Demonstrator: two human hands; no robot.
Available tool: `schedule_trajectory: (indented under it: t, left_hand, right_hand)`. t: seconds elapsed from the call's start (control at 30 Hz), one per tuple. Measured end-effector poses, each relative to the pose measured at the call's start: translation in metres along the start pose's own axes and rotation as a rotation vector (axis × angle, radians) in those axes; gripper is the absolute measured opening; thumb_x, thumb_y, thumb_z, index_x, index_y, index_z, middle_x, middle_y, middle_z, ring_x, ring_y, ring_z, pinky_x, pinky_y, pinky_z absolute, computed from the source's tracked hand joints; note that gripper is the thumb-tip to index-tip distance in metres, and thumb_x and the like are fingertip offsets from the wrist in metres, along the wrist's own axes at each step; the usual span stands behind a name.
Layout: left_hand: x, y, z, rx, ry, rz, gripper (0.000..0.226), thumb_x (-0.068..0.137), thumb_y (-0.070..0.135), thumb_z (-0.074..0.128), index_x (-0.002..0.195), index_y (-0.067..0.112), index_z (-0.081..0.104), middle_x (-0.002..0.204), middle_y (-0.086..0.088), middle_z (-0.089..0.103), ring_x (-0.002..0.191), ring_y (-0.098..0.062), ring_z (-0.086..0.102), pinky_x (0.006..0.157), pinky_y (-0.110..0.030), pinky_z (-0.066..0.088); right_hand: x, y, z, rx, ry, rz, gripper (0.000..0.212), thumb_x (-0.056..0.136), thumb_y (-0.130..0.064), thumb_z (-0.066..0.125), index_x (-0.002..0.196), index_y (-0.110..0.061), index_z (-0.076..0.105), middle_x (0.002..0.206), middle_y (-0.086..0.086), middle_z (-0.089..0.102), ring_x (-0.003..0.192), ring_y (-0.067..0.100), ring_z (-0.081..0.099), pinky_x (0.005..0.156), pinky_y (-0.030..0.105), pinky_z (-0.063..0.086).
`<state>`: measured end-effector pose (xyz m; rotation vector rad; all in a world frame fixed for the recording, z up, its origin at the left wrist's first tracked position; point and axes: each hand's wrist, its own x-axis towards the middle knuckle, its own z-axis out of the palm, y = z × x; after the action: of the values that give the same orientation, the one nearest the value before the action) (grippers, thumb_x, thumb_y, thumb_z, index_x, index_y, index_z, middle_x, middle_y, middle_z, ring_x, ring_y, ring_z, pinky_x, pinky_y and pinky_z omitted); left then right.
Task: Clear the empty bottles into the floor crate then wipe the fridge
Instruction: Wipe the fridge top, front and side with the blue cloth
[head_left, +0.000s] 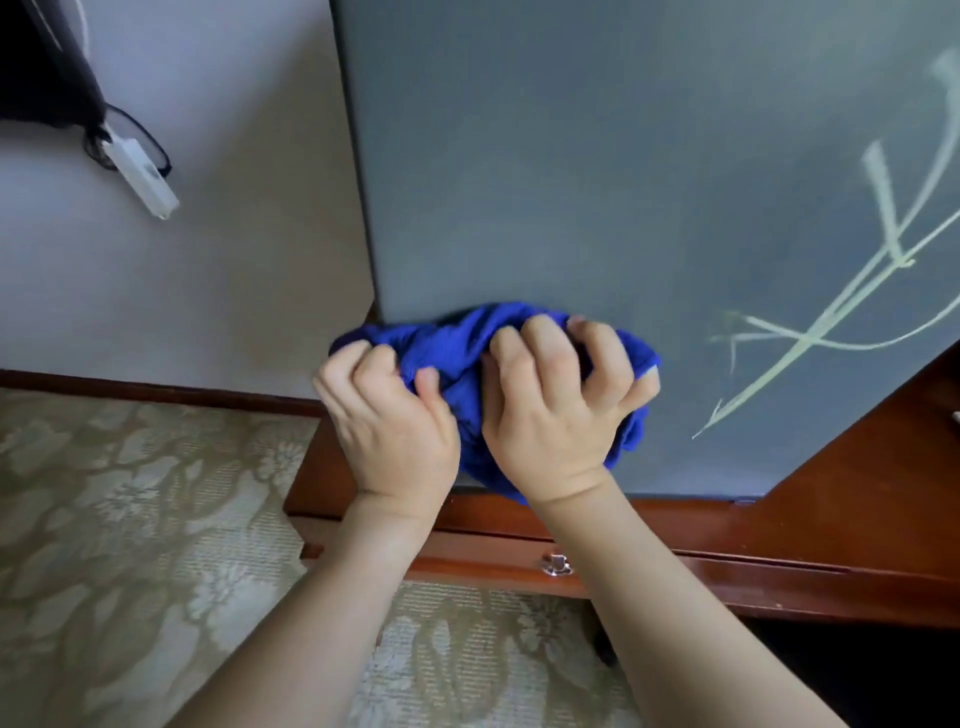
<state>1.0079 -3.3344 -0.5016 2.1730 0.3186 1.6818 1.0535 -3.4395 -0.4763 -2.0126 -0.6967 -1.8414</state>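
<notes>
A grey-blue fridge (597, 182) fills the upper right, its flat face marked with pale plant-like lines at the right. A bunched blue cloth (447, 343) lies against the lower left part of that face. My left hand (389, 415) grips the cloth's left side with curled fingers. My right hand (556, 405) grips the cloth's right side, fingers curled over it and pressing it to the fridge. No bottles or crate are in view.
The fridge stands on a dark red wooden cabinet (779, 530) with a drawer and a small metal pull (557, 564). Patterned beige carpet (130, 519) covers the floor. A white wall (208, 234) with a white plug block and black cable (140, 171) is at left.
</notes>
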Motion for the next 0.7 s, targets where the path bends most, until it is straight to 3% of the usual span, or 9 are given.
schedule_trajectory:
  t: [0.07, 0.13, 0.3, 0.4, 0.53, 0.6, 0.7]
  left_hand:
    - [-0.038, -0.014, 0.003, 0.021, -0.061, -0.025, 0.016, 0.094, 0.009, 0.039, 0.109, 0.004, 0.041, 0.117, -0.020, 0.041, 0.097, -0.035, 0.040, 0.086, -0.050, 0.036]
    - [-0.071, -0.023, 0.006, 0.057, -0.116, -0.056, 0.027, 0.083, 0.005, 0.043, 0.110, 0.004, 0.041, 0.117, -0.012, 0.035, 0.098, -0.035, 0.040, 0.084, -0.051, 0.036]
    - [-0.117, -0.028, 0.007, 0.146, -0.212, -0.145, 0.030, 0.081, 0.006, 0.041, 0.111, 0.002, 0.042, 0.120, -0.020, 0.040, 0.099, -0.037, 0.040, 0.084, -0.055, 0.041]
    - [-0.117, -0.004, 0.010, 0.060, -0.187, -0.390, 0.033, 0.081, 0.007, 0.039, 0.113, 0.003, 0.041, 0.120, -0.035, 0.045, 0.105, -0.038, 0.040, 0.094, -0.051, 0.030]
    - [-0.109, 0.016, 0.010, -0.045, -0.148, -0.600, 0.028, 0.088, 0.015, 0.038, 0.114, 0.005, 0.041, 0.120, -0.036, 0.045, 0.113, -0.045, 0.041, 0.100, -0.046, 0.025]
    - [-0.095, 0.025, 0.007, -0.088, -0.134, -0.617, 0.029, 0.090, 0.017, 0.039, 0.113, 0.000, 0.043, 0.120, -0.035, 0.044, 0.113, -0.046, 0.042, 0.101, -0.042, 0.024]
    - [-0.052, 0.050, 0.005, -0.155, -0.024, -0.600, 0.031, 0.094, 0.019, 0.041, 0.113, -0.005, 0.046, 0.121, -0.034, 0.044, 0.114, -0.037, 0.039, 0.103, -0.037, 0.022]
  right_hand:
    - [-0.042, 0.002, -0.003, 0.045, -0.098, -0.054, 0.020, 0.084, -0.024, 0.052, 0.104, -0.024, 0.056, 0.112, -0.009, 0.050, 0.105, 0.024, 0.048, 0.082, 0.043, 0.029]
    - [-0.079, 0.006, -0.008, 0.080, -0.205, -0.099, 0.027, 0.080, -0.029, 0.052, 0.107, -0.026, 0.056, 0.113, -0.011, 0.049, 0.108, 0.023, 0.048, 0.082, 0.042, 0.029]
    - [-0.130, 0.010, -0.010, 0.039, -0.314, -0.171, 0.023, 0.092, -0.026, 0.042, 0.111, -0.031, 0.055, 0.115, -0.013, 0.049, 0.120, 0.024, 0.044, 0.077, 0.040, 0.031]
    - [-0.133, -0.006, -0.014, 0.017, -0.359, -0.036, 0.023, 0.102, -0.033, 0.033, 0.112, -0.030, 0.054, 0.119, -0.012, 0.049, 0.133, 0.027, 0.032, 0.078, 0.044, 0.031]
    - [-0.121, -0.017, -0.029, -0.039, -0.491, 0.086, 0.032, 0.102, -0.046, 0.035, 0.127, -0.031, 0.050, 0.135, -0.015, 0.044, 0.146, 0.028, 0.020, 0.085, 0.048, 0.032]
    - [-0.098, -0.012, -0.030, -0.032, -0.455, 0.097, 0.037, 0.097, -0.048, 0.042, 0.130, -0.032, 0.049, 0.139, -0.015, 0.043, 0.142, 0.027, 0.024, 0.089, 0.050, 0.030]
    - [-0.044, -0.004, -0.023, 0.049, -0.234, 0.216, 0.025, 0.106, -0.036, 0.035, 0.119, -0.032, 0.056, 0.125, -0.004, 0.047, 0.133, 0.023, 0.035, 0.099, 0.048, 0.028]
